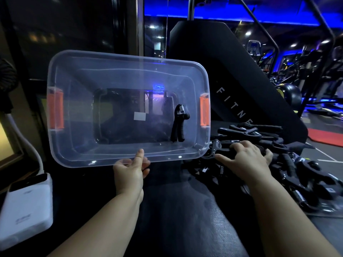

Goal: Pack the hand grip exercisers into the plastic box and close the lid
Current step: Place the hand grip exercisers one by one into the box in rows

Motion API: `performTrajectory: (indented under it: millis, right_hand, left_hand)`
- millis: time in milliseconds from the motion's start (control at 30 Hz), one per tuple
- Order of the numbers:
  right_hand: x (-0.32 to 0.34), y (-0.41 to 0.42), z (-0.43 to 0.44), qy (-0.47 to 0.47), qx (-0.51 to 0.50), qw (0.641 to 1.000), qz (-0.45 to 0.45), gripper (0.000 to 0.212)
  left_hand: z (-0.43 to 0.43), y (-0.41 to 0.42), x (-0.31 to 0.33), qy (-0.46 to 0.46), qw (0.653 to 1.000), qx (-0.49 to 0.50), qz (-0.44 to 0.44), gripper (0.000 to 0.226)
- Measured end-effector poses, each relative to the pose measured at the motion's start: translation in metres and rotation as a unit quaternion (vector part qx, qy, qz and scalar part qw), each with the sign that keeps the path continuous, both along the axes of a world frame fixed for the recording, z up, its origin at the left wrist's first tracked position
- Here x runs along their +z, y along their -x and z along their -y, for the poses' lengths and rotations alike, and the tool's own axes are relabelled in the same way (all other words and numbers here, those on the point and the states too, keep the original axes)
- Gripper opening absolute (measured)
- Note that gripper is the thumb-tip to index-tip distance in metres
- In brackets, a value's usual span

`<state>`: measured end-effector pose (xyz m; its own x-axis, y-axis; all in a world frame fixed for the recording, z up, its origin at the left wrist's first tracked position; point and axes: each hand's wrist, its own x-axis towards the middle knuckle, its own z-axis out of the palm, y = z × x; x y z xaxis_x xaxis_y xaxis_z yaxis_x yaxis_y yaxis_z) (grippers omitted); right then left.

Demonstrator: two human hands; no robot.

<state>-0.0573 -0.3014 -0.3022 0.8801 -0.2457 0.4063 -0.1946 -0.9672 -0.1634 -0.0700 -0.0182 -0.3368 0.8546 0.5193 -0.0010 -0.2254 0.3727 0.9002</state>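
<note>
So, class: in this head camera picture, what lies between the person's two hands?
Only bare dark mat shows between the left hand on the box's near rim and the right hand on the pile of grippers.

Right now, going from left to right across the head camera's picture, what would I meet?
White device → left orange latch on the clear plastic box → left hand holding the box's near rim → lone hand grip exerciser inside the box → right orange latch → right hand → pile of exercisers.
</note>
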Motion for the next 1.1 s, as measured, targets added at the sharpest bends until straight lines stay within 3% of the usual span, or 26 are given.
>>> performTrajectory:
  millis: [433,800,1100]
  right_hand:
    - [-0.001,0.013,-0.009,0.086,0.104,0.988,-0.071,0.099]
    - [0.006,0.019,-0.018,0.072,0.172,0.979,-0.081,0.053]
    - [0.012,0.030,-0.026,0.125,0.191,0.971,-0.067,0.075]
  left_hand:
    - [0.001,0.002,0.002,0.010,1.000,0.008,0.009,0.028]
    - [0.000,0.002,0.002,0.014,1.000,0.006,0.006,0.028]
    - [0.001,0.001,0.001,0.013,1.000,0.005,0.003,0.029]
